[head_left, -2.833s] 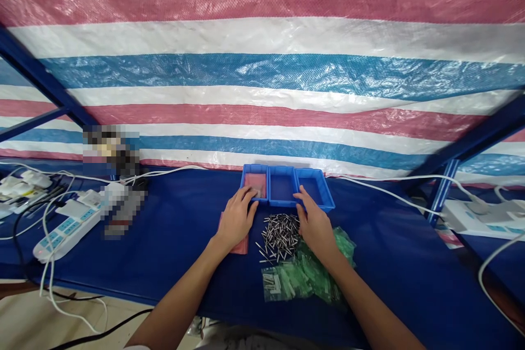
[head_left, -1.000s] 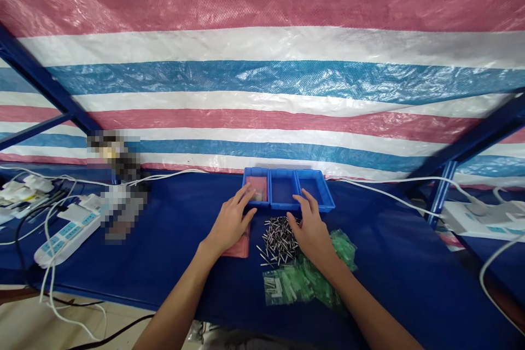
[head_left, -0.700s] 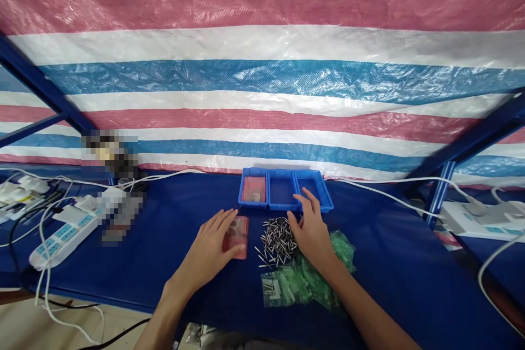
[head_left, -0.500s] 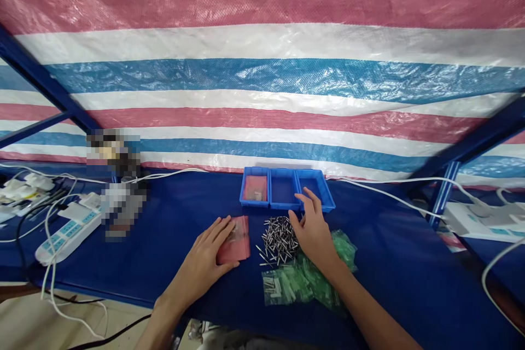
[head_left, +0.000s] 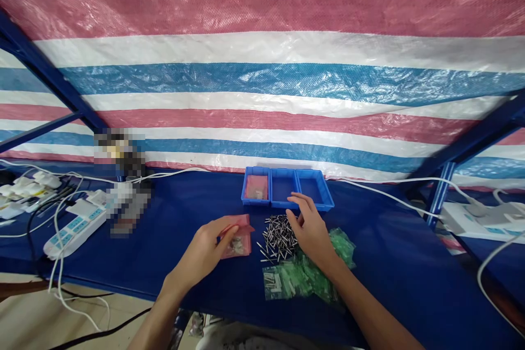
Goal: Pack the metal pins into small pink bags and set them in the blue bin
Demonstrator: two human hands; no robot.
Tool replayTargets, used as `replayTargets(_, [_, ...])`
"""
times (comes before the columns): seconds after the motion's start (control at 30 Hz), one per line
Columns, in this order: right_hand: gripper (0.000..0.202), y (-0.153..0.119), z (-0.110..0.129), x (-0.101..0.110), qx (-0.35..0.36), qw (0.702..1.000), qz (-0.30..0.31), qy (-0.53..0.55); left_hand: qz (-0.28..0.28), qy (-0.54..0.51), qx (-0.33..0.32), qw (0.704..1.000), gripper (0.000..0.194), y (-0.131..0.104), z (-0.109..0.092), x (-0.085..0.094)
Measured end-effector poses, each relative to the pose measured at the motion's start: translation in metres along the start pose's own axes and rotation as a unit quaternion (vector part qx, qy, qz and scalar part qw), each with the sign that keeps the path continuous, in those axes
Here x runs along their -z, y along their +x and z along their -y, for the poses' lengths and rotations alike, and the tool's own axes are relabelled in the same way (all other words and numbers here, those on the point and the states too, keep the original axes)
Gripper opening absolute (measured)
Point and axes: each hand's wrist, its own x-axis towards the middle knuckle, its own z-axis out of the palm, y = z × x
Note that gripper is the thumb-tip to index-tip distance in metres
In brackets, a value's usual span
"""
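My left hand (head_left: 209,246) pinches the edge of a pink plastic bag between thumb and fingers, lifting it off the stack of pink bags (head_left: 241,246). Small pale pieces show through the top of that stack. My right hand (head_left: 308,229) hovers with fingers apart over the right side of a pile of small dark and silver metal pins (head_left: 279,238). Green plastic bags (head_left: 301,279) holding pale pieces lie under and around my right wrist. Behind the pile stands a blue three-compartment tray (head_left: 269,188); a pink bag (head_left: 257,187) lies in its left compartment.
A white power strip (head_left: 76,232) with tangled cables lies at the left of the blue table (head_left: 176,197). Another white power strip (head_left: 484,219) sits at the right by the blue frame post. Striped sheeting (head_left: 262,82) hangs behind the table. A pixelated patch hides something at the left.
My left hand has gone from lying flat on the pink stack to pinching and raising a bag. My right hand has shifted slightly left.
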Motion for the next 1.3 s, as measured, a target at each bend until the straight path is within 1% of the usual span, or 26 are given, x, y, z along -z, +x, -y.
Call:
replayTargets(0.1, [0.031, -0.002, 0.008, 0.004, 0.050, 0.995, 0.063, 0.061, 0.014, -0.049, -0.050, 0.997, 0.035, 0.031, -0.015, -0.009])
replayTargets(0.17, [0.030, -0.003, 0.012, 0.004, 0.070, 0.988, 0.101, 0.097, 0.021, -0.076, -0.077, 0.994, 0.035, 0.054, -0.018, -0.021])
replayTargets(0.2, [0.030, -0.004, 0.013, 0.004, 0.071, 0.986, 0.109, 0.107, 0.028, -0.089, -0.083, 0.992, 0.036, 0.065, -0.018, -0.028])
replayTargets(0.27, [0.029, -0.004, 0.012, 0.003, 0.063, 0.985, 0.106, 0.118, 0.032, -0.129, -0.082, 0.988, 0.034, 0.083, -0.015, -0.044])
replayTargets(0.3, [0.029, -0.003, 0.011, 0.002, 0.055, 0.986, 0.098, 0.123, 0.019, -0.154, -0.079, 0.985, 0.031, 0.088, -0.012, -0.052])
replayTargets(0.33, [0.030, -0.003, 0.008, 0.001, 0.045, 0.986, 0.090, 0.131, -0.005, -0.177, -0.074, 0.981, 0.028, 0.091, -0.009, -0.060])
replayTargets(0.4, [0.029, -0.001, 0.003, -0.001, 0.025, 0.985, 0.070, 0.156, -0.065, -0.204, -0.057, 0.975, 0.025, 0.091, -0.003, -0.075])
replayTargets(0.43, [0.029, 0.000, 0.000, -0.002, 0.015, 0.983, 0.060, 0.171, -0.079, -0.205, -0.048, 0.974, 0.026, 0.089, 0.000, -0.080])
replayTargets(0.47, [0.028, 0.001, -0.002, -0.003, 0.006, 0.981, 0.052, 0.188, -0.083, -0.204, -0.038, 0.975, 0.029, 0.086, 0.003, -0.085])
replayTargets(0.57, [0.028, 0.002, -0.006, -0.007, -0.011, 0.968, 0.043, 0.249, -0.052, -0.232, -0.020, 0.971, 0.034, 0.078, 0.008, -0.092])
replayTargets(0.63, [0.028, 0.001, -0.007, -0.010, -0.019, 0.959, 0.049, 0.279, -0.034, -0.256, -0.017, 0.966, 0.036, 0.077, 0.010, -0.093])
replayTargets(0.7, [0.027, 0.001, -0.006, -0.011, -0.026, 0.956, 0.056, 0.286, -0.029, -0.268, -0.014, 0.963, 0.039, 0.078, 0.010, -0.093])
replayTargets(0.8, [0.030, 0.000, -0.005, -0.011, -0.037, 0.961, 0.067, 0.267, -0.041, -0.265, -0.010, 0.963, 0.043, 0.079, 0.010, -0.093])
replayTargets(0.87, [0.034, 0.001, -0.004, -0.010, -0.039, 0.965, 0.063, 0.252, -0.048, -0.254, -0.013, 0.966, 0.044, 0.079, 0.010, -0.093])
replayTargets(0.93, [0.036, 0.002, -0.004, -0.008, -0.040, 0.966, 0.057, 0.249, -0.047, -0.243, -0.019, 0.969, 0.041, 0.078, 0.008, -0.092])
replayTargets(1.03, [0.034, 0.002, -0.004, -0.007, -0.041, 0.962, 0.068, 0.263, -0.031, -0.236, -0.039, 0.971, 0.033, 0.077, 0.004, -0.089])
replayTargets(1.17, [0.031, 0.002, -0.003, -0.008, -0.038, 0.953, 0.076, 0.291, -0.015, -0.247, -0.069, 0.966, 0.035, 0.077, 0.000, -0.087])
replayTargets(1.23, [0.032, 0.002, -0.003, -0.009, -0.036, 0.957, 0.075, 0.277, -0.014, -0.250, -0.072, 0.966, 0.034, 0.077, 0.000, -0.087])
replayTargets(1.3, [0.032, 0.002, -0.004, -0.008, -0.031, 0.967, 0.079, 0.238, -0.014, -0.256, -0.066, 0.964, 0.033, 0.078, 0.002, -0.088])
